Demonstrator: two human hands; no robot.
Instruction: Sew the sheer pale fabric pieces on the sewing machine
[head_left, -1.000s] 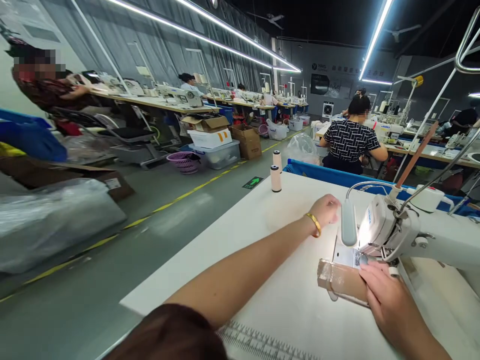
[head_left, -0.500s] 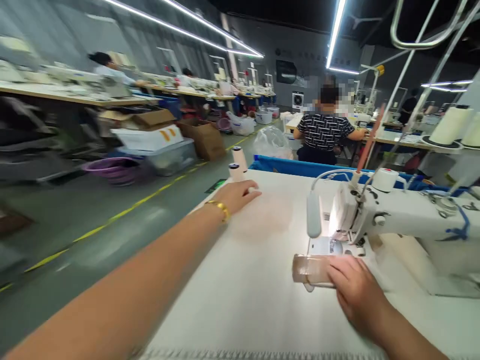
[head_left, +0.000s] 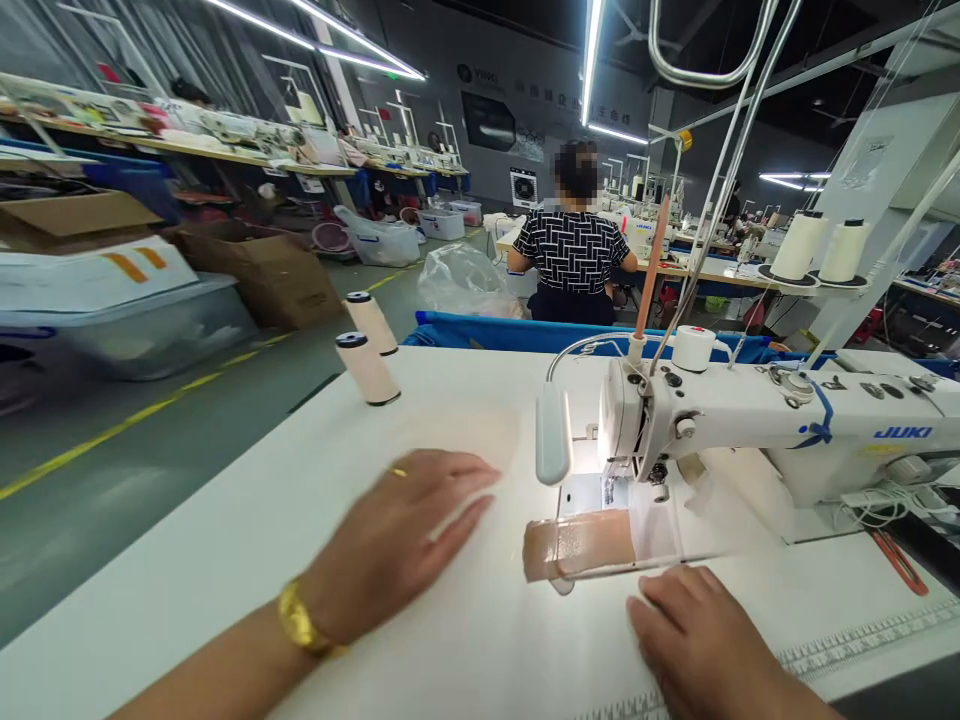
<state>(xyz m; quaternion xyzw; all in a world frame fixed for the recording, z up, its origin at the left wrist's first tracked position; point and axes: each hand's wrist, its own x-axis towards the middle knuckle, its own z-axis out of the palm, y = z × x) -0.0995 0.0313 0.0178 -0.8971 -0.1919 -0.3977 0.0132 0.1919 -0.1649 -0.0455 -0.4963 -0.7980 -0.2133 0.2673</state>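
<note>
Two pale-pink, cylindrical thread spools stand on the white bench, left of the white metal sewing machine. Nearer, also left of the machine, the left hand is open — fingers extended, thumb apart — beside a sheer, pale-beige piece of cloth (whether touching, I cannot tell). In front of the machine, the right hand curls loosely — its grip is hidden — near a glossy brown rectangular strip.

Wide gold bracelet, slim gold ring
</note>
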